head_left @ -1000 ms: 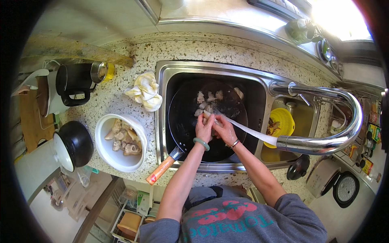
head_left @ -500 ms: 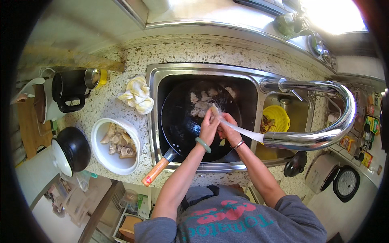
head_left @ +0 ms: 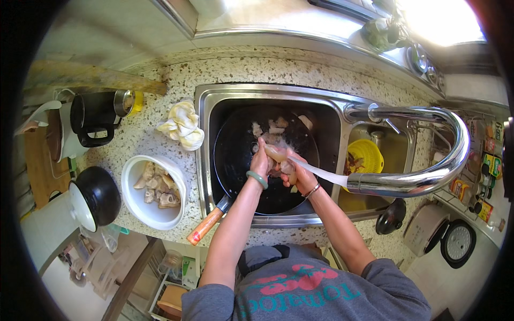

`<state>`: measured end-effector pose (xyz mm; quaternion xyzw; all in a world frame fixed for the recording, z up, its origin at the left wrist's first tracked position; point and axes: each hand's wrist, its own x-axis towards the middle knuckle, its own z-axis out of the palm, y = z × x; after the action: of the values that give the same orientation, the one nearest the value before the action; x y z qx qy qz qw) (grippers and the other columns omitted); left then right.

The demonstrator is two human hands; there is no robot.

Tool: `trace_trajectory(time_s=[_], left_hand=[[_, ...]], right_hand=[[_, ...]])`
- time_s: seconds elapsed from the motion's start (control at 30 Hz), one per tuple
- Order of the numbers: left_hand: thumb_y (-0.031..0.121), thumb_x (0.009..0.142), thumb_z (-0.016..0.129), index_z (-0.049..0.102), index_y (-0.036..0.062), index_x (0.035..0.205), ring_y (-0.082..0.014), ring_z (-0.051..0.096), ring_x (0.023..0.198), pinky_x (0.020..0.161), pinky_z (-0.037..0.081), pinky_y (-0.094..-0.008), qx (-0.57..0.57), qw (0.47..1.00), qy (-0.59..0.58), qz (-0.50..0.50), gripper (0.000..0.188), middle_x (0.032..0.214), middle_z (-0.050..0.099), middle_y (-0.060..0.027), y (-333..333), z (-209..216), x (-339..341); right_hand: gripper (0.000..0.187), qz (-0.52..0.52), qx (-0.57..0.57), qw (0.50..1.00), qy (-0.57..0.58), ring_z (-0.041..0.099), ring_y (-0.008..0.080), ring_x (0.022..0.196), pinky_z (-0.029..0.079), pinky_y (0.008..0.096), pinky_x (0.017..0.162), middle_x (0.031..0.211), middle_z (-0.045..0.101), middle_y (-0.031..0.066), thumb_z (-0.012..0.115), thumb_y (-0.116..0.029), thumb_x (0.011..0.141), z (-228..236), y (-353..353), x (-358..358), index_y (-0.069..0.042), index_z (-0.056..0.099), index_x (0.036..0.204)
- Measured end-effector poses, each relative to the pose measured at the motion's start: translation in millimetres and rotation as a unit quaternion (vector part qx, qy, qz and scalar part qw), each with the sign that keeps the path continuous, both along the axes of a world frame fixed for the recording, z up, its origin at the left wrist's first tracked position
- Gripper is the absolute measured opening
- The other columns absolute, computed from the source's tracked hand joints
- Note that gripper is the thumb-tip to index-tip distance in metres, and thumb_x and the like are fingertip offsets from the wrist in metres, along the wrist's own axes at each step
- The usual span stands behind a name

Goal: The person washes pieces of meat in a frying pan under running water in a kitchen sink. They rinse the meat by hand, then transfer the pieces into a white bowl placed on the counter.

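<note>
A dark wok [head_left: 230,160] with a wooden handle sits tilted in the left sink basin, with several pale pieces of meat [head_left: 276,126] and water in it. Above it my two hands are close together under the water stream [head_left: 319,174]. My left hand [head_left: 260,165] grips a pale, wet piece of meat [head_left: 275,153] between thumb and fingers. My right hand [head_left: 304,177], turned partly palm up, has its fingers curled round another meat piece [head_left: 288,168], right where the water lands. The splash blurs the edges of both pieces.
A chrome faucet [head_left: 460,144] arches in from the right. The right basin holds a yellow colander [head_left: 369,155] with scraps. Left of the sink stand a white tub [head_left: 128,200] of bony meat pieces and a crumpled cloth [head_left: 183,125]. The wok's handle [head_left: 205,227] overhangs the near rim.
My left hand has moved left and a little down, and my hands have parted slightly. More of the meat between them now shows in the stream.
</note>
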<state>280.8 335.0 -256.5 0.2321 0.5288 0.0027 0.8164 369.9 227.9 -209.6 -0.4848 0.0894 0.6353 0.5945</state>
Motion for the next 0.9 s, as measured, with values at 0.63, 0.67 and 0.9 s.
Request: trace_trajectory(time_s=[0.63, 0.67, 0.9], left_hand=[[0.026, 0.078, 0.072, 0.063, 0.0102, 0.095, -0.0172, 0.059, 0.078, 0.049, 0.049, -0.0238, 0.488, 0.861, 0.017, -0.146, 0.025, 0.101, 0.054, -0.0102, -22.0, 3.8, -14.7], [0.027, 0.076, 0.074, 0.063, 0.009, 0.092, -0.0171, 0.059, 0.078, 0.048, 0.048, -0.0238, 0.478, 0.869, 0.023, -0.125, 0.027, 0.098, 0.056, -0.0109, -22.9, 1.8, -13.5], [0.051, 0.089, 0.053, 0.061, 0.0121, 0.08, -0.0092, 0.052, 0.046, 0.034, 0.037, -0.0223, 0.127, 0.991, 0.007, 0.037, 0.04, 0.067, 0.056, -0.0007, -13.9, 10.8, -11.6]], right_hand=[[0.031, -0.208, 0.063, 0.938, 0.27, 0.055, 0.0311, 0.102, 0.043, 0.0479, 0.093, 0.11, 0.055, 0.0197, 0.042, -0.011, 0.092, -71.5, 18.8, 5.0, -0.006, 0.042, 0.123], [0.032, -0.216, 0.073, 0.943, 0.241, 0.054, 0.0315, 0.103, 0.042, 0.0469, 0.095, 0.11, 0.055, 0.0204, 0.044, -0.011, 0.092, -71.3, 18.0, -0.3, -0.005, 0.042, 0.123], [0.035, -0.196, 0.111, 0.953, 0.204, 0.056, 0.0264, 0.098, 0.047, 0.0433, 0.087, 0.109, 0.056, 0.0114, 0.049, -0.019, 0.092, -53.5, 8.7, -12.3, -0.006, 0.044, 0.124]])
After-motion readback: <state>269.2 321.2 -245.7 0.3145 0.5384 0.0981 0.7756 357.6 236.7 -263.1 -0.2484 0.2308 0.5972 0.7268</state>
